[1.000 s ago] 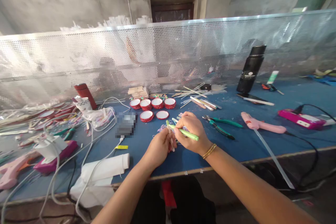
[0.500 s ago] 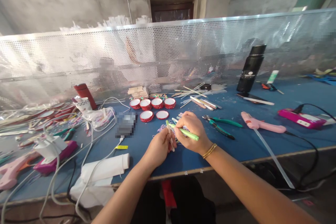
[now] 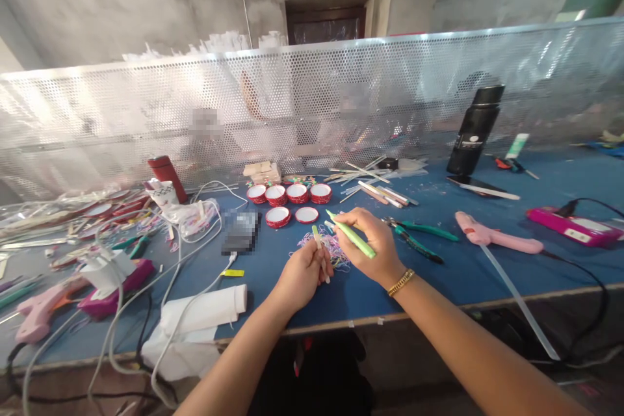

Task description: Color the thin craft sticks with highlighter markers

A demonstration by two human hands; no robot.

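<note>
My right hand [image 3: 371,244] is closed around a light green stick [image 3: 351,235], held slanted above the blue table [image 3: 439,273]. My left hand [image 3: 301,273] pinches a short pale stick with a green tip [image 3: 319,246], upright, just left of the right hand. Under both hands lies a small heap of thin pink and purple rubber bands [image 3: 329,250]. Several more short sticks lie beneath the right hand's fingers, partly hidden.
Several red-rimmed round lids [image 3: 287,198] sit behind the hands. Green-handled pliers [image 3: 414,237] and a pink glue gun [image 3: 492,234] lie to the right, with a black bottle [image 3: 475,130] beyond. White cables [image 3: 185,286], a white tube [image 3: 202,312] and clutter fill the left. A perforated metal screen [image 3: 312,104] backs the table.
My right hand has lifted the green stick away from the left hand's stick, so the two are apart. The camera has shifted slightly, moving the scene right and down.
</note>
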